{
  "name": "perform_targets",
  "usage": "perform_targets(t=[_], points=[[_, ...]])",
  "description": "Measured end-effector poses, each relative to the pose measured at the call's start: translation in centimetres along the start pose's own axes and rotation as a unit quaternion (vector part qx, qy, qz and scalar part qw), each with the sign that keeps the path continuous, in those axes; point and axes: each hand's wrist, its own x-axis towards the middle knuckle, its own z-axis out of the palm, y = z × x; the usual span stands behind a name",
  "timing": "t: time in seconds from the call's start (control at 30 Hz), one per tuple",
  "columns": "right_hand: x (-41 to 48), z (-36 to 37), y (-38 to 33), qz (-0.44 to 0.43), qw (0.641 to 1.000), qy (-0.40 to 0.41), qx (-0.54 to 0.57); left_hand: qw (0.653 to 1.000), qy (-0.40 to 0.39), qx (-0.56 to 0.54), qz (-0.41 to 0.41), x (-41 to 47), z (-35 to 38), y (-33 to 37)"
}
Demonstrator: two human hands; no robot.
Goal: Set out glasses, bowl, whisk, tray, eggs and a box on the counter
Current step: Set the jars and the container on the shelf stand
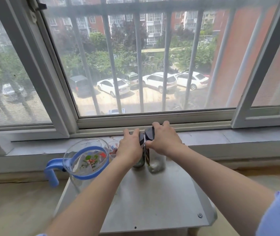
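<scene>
Two glass jars with dark lids stand side by side at the far end of a grey metal stand [152, 201], just below the window sill. My left hand [130, 147] grips the left jar [139, 163] around its lid. My right hand [163, 140] grips the right jar [156, 165] around its lid; a dark label hangs at that jar's left side. To the left stands a clear glass pitcher [84, 160] with a blue rim and handle and a printed pattern. A small printed glass [113, 147] shows behind the pitcher, partly hidden by my left hand.
A grey stone window sill [220, 138] runs across behind the stand. Above it is a barred window [135, 65] with white frames. A beige floor or counter surface [16, 210] lies on both sides of the stand.
</scene>
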Motion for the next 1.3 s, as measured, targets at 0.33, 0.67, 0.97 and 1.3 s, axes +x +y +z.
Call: perform_targets(t=[0.33, 0.67, 0.97, 1.3], points=[[-1.9, -0.5, 1.8, -0.02, 1.0, -0.016, 0.01, 0.999, -0.004, 0.038, -0.023, -3.0, -2.0, 0.3], [-10.4, -7.8, 8.9, -0.03, 0.975, 0.216, 0.042, 0.955, 0.114, -0.11, 0.25, -9.7, -2.9, 13.3], [-26.4, -16.6, 27.2, 0.174, 0.941, 0.291, 0.012, 0.904, -0.029, -0.158, 0.396, -18.5, 5.7, 31.2], [-41.5, -22.1, 48.0, 0.317, 0.916, 0.246, -0.002, 0.889, -0.111, -0.138, 0.423, -30.2, 17.3, 48.6]])
